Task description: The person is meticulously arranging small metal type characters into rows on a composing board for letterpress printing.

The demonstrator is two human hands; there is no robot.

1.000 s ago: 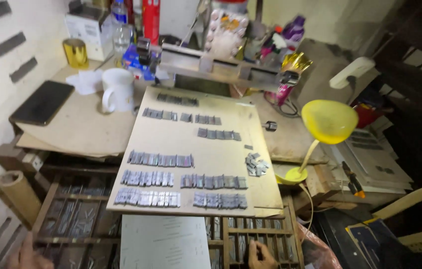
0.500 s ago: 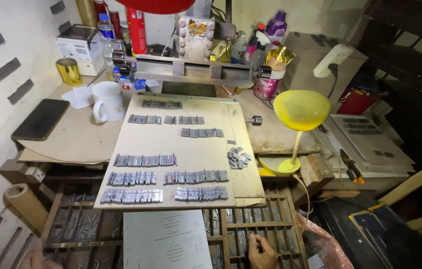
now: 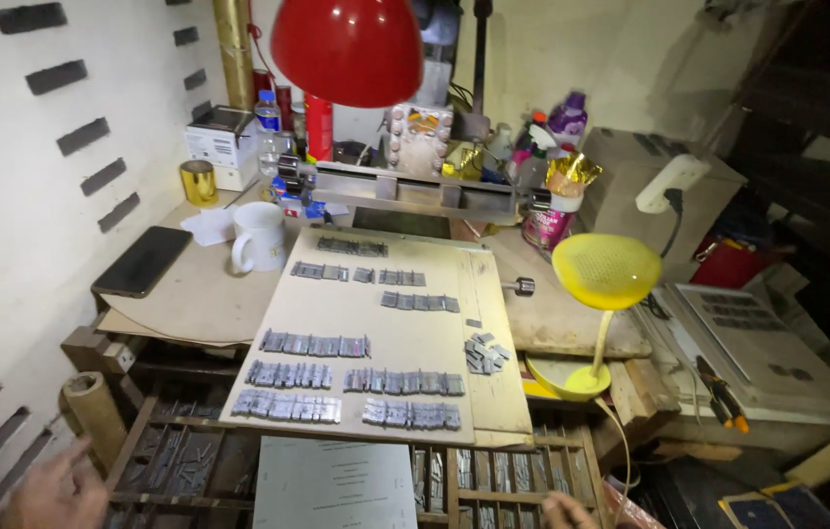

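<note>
Head cam looks down on a cluttered bench, with both hands right at the bottom edge of the frame. Left hand (image 3: pixel 54 490) is out at the lower left with its fingers spread loose, nothing in it, hanging in front of the type tray (image 3: pixel 190 460) and just below a cardboard tube (image 3: pixel 97 416). Right hand (image 3: pixel 567 511) is barely poking in at the bottom, over the tray's right compartments; only the fingertips show, so can't tell how open it is or if it's got anything. White sheet (image 3: pixel 335 483) lies on the tray between the two hands. Above that sits a tan board (image 3: pixel 405 338) carrying rows of metal type (image 3: pixel 312 345), plus a small loose pile (image 3: pixel 486 354) near its right edge. White mug (image 3: pixel 260 238) stands just off the board's upper left corner, phone (image 3: pixel 142 262) lies further left by the wall. Yellow lamp (image 3: pixel 605 272) stands to the board's right, and a red lamp shade (image 3: pixel 347 47) hangs up top.
</note>
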